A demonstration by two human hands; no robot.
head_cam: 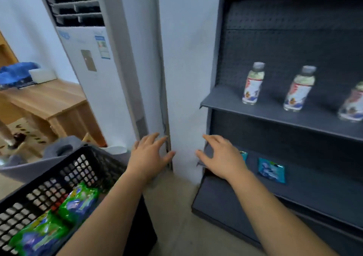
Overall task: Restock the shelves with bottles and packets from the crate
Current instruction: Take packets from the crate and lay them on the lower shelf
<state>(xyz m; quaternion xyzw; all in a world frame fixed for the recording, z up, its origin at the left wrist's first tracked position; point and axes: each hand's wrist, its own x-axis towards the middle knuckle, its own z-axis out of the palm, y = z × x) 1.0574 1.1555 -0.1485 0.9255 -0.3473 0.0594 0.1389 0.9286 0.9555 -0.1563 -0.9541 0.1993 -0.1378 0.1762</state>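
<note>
Head view. Risk: the frame is motion-blurred and both hands are empty, so a hasty reach back toward the black crate (64, 179) could snag its mesh rim or crush the green packets (78, 200) lying below and left of the left hand.

Left hand (151, 155): fingers spread and relaxed, holding nothing, hovering near the white wall corner (184, 98).

Right hand (220, 157): fingers spread, holding nothing, over the left end of the lower shelf (314, 189); contact with it cannot be told.

Stock placed: blue packet (272, 170) just right of the right hand; three bottles (253, 83) upright on the shelf above (225, 100).
</note>
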